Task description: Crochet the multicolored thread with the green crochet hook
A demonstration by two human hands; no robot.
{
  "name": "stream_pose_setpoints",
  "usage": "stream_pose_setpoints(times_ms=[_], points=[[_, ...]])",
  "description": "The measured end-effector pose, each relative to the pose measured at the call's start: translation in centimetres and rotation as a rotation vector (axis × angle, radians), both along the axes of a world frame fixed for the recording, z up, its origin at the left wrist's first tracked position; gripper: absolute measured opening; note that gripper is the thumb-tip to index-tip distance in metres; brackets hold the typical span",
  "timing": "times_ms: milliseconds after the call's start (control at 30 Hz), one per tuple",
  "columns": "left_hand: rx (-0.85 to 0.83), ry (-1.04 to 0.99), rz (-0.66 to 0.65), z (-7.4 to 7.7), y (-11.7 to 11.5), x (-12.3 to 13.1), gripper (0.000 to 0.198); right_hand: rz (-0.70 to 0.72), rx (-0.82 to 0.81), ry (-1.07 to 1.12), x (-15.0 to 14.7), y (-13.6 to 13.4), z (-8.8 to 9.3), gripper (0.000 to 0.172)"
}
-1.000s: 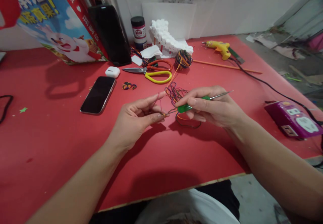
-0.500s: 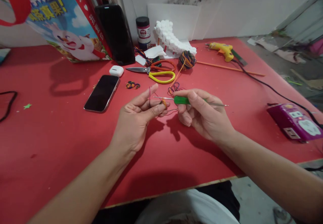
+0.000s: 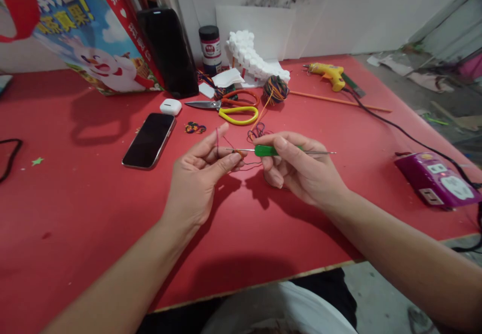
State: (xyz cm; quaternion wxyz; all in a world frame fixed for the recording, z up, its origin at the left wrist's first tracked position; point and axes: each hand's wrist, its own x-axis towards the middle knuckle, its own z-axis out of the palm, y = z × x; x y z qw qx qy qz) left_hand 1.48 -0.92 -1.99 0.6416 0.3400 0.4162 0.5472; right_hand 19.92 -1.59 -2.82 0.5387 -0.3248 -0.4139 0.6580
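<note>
Between thumb and fingers, my left hand (image 3: 201,178) pinches a small orange and dark crochet piece (image 3: 238,154). A strand of yarn (image 3: 217,140) loops over its raised index finger. My right hand (image 3: 305,171) grips a crochet hook (image 3: 265,150) by its green handle, the metal shaft pointing left across the piece. Whether the tip is inside a stitch I cannot tell. Loose multicoloured yarn (image 3: 257,131) lies just behind the hands and runs back to a yarn ball (image 3: 276,90). Farther left rests a small finished-looking crochet piece (image 3: 195,127).
Scissors (image 3: 239,114), a phone (image 3: 149,140) and a white earbud case (image 3: 170,106) lie on the red table (image 3: 94,213). Behind them stand a printed bag (image 3: 109,68), a black phone (image 3: 169,52) and a jar (image 3: 210,47). At right are a glue gun (image 3: 329,75) and purple power strip (image 3: 437,181).
The whole view has shifted slightly, with things appearing a little farther left. The hook now reaches over the crochet piece, its shaft lower against it. Both hands keep their holds.
</note>
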Motion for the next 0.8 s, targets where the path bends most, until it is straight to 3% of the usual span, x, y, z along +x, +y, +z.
stream_pose_setpoints(times_ms=[467,567,667,800], points=[[0.039,0.019,-0.041,0.0,-0.4,0.2,0.049,0.09,0.092,-0.081,0.1,-0.6,-0.3,0.028],[0.017,0.003,-0.047,0.1,-0.7,0.5,0.049,0.056,0.113,-0.065,0.0,-0.7,-0.4,0.025],[0.009,-0.003,-0.036,0.2,-0.9,0.7,0.051,-0.037,0.077,-0.02,-0.4,-0.7,-0.3,0.024],[-0.017,-0.033,-0.048,0.5,-0.8,0.8,0.044,-0.024,-0.034,0.085,-1.0,-1.0,0.6,0.017]])
